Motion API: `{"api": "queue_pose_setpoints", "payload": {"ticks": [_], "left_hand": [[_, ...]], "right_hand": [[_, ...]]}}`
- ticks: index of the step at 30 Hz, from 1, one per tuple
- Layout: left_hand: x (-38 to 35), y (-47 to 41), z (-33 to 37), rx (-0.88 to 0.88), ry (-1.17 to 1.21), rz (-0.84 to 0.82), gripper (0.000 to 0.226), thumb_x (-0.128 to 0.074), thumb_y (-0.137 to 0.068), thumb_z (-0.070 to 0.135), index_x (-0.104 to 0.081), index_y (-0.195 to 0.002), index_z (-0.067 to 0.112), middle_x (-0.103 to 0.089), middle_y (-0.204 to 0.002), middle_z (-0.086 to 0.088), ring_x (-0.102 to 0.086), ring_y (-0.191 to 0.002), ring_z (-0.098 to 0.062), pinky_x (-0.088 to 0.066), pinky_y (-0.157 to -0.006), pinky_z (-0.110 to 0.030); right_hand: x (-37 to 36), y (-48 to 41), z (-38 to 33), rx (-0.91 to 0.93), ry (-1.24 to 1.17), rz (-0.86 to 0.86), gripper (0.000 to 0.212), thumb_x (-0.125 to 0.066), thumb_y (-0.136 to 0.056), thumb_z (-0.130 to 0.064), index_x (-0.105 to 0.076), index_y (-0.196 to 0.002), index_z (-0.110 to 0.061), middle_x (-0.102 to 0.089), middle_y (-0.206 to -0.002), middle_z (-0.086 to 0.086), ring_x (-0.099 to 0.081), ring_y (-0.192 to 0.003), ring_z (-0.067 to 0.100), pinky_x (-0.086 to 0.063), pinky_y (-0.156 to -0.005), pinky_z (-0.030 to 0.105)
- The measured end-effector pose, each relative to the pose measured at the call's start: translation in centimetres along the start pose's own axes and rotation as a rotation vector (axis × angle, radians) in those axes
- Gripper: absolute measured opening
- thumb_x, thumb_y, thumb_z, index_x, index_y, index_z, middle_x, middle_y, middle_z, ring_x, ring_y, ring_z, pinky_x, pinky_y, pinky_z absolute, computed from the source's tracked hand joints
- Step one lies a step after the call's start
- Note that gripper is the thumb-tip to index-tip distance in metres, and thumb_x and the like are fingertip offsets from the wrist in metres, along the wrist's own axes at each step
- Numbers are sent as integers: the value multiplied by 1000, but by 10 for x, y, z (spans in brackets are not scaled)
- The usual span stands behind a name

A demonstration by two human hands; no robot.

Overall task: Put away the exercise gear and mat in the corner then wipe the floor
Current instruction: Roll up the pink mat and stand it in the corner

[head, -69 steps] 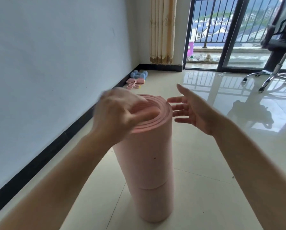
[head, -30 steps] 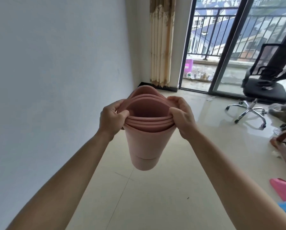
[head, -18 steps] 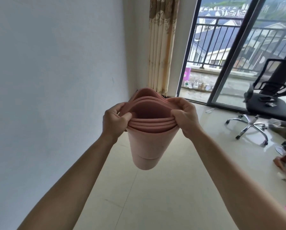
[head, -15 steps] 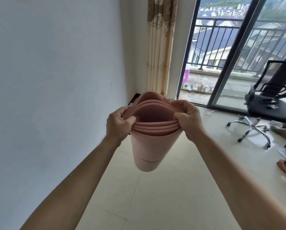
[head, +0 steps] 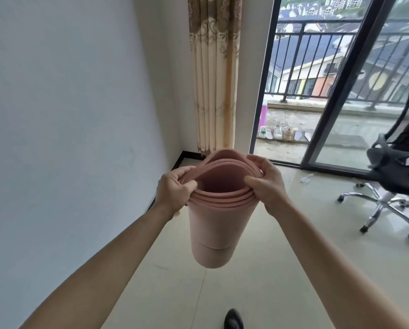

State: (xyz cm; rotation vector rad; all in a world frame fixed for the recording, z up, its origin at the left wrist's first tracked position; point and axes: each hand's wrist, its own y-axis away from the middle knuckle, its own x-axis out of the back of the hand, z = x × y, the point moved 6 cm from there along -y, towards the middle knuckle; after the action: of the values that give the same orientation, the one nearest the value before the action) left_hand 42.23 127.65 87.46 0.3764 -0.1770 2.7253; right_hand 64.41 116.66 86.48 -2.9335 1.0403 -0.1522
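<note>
Since the earlier frame the corner beside the beige patterned curtain point(head: 214, 74) has drawn nearer. The rolled pink foam mat point(head: 219, 224) hangs upright, clear of the floor, left hand point(head: 174, 193) and right hand point(head: 265, 186) pinching opposite rims; the corner lies straight ahead, far-left.

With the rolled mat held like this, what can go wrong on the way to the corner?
1. The left hand and right hand pinch only the top rim of the pink rolled mat, which hangs clear of the floor; the loose layers may slip and unroll.
2. The glossy floor looks slippery underfoot.
</note>
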Motion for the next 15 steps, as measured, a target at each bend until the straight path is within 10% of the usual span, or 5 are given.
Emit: {"api": "queue_pose_setpoints", "payload": {"ticks": [5, 15], "left_hand": [[-16, -136, -8, 89, 0, 16, 39, -61, -70, 10, -75, -101, 28, -76, -85, 5, -71, -83, -16, -56, -72, -30], [14, -425, -39, 100, -4, 136, 46, -60, -62, 22, -73, -105, 31, -75, -84, 9, -69, -80, -16, -58, -76, -42]], "right_hand": [[-34, -149, 0, -49, 60, -98, 56, -60, -73, 6, -64, -118, -27, -68, -113, -9, -67, -94, 0, -52, -76, 13], [-150, -443, -11, 31, 316, -255, 62, -65, -67, 2, -65, -117, -34, -68, -114, -16, -64, -108, 13, -55, -93, 34]]}}
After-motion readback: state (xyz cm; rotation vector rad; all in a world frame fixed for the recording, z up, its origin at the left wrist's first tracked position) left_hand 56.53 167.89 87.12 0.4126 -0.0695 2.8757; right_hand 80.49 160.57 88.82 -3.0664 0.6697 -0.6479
